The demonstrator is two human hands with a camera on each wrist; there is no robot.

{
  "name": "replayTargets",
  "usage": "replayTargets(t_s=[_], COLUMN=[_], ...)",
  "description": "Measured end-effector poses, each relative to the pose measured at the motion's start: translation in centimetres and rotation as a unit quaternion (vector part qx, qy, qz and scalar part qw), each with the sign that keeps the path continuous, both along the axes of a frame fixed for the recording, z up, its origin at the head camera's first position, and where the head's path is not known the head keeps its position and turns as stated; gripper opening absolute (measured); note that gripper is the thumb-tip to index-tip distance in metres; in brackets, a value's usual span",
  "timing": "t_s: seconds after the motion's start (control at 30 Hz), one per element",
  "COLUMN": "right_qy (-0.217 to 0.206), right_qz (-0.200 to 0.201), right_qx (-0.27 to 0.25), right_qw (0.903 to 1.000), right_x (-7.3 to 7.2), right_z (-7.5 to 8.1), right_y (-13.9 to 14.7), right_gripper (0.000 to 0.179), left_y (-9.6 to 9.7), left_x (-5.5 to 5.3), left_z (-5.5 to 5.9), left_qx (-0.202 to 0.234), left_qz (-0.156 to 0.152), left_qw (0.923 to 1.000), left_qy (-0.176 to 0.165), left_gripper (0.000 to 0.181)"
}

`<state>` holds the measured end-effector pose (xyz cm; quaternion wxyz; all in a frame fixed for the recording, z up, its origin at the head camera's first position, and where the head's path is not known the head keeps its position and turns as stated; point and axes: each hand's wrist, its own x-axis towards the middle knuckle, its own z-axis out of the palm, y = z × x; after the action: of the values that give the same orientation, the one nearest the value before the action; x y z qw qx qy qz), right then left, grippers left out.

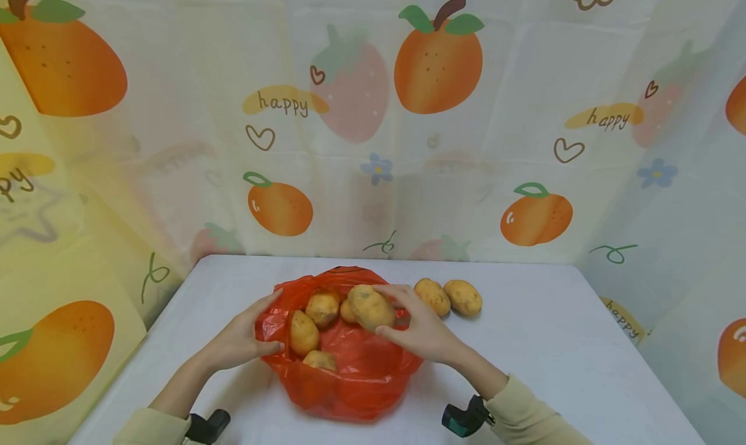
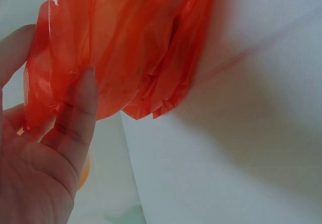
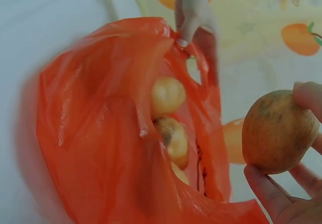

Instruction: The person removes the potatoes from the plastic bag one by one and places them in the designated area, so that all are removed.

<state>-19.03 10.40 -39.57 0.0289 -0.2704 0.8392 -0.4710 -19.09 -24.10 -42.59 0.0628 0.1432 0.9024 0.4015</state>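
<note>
A red plastic bag stands with its mouth spread on the white table. Inside it lie several potatoes, among them one potato by the left wall. My left hand holds the bag's left rim between thumb and fingers; in the left wrist view the thin plastic drapes around the fingers. Between the thumb and fingers of my right hand is a large potato, held above the bag's mouth. The right wrist view shows this potato with dark marks on its skin, apart from the bag.
Two more potatoes lie side by side behind my right hand, the nearer potato and the farther-right potato. The white table ends at a fruit-patterned cloth backdrop.
</note>
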Motion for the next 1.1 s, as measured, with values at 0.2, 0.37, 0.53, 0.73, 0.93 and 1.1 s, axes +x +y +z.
replayTargets(t_s=[0.2,0.37,0.53,0.73,0.93,1.1], right_qy=[-0.004,0.016,0.031,0.006,-0.029,-0.037], right_qz=[-0.012,-0.013,-0.020,-0.025,-0.039,-0.051], right_qx=[-0.004,-0.019,-0.038,-0.074,-0.086,-0.096], right_qw=[0.9999,0.9996,0.9986,0.9969,0.9951,0.9934], right_x=[0.8,0.4,-0.3,0.4,0.4,-0.3], right_z=[1.5,1.2,0.2,1.2,1.4,0.2], right_y=[0.6,1.5,2.7,3.3,4.0,5.1], right_gripper=[0.060,0.060,0.060,0.062,0.063,0.062], left_y=[0.0,0.0,0.0,0.1,0.1,0.0], left_x=[0.0,0.0,0.0,-0.1,-0.2,-0.1], left_z=[0.0,0.0,0.2,0.2,0.1,0.2], left_qx=[0.002,0.003,0.003,-0.006,-0.012,-0.011], left_qz=[-0.002,-0.003,-0.002,-0.003,-0.003,-0.007], left_qw=[1.0000,1.0000,1.0000,1.0000,0.9999,0.9999], left_qy=[0.001,-0.004,-0.009,-0.001,0.001,0.004], left_gripper=[0.093,0.093,0.093,0.093,0.094,0.093])
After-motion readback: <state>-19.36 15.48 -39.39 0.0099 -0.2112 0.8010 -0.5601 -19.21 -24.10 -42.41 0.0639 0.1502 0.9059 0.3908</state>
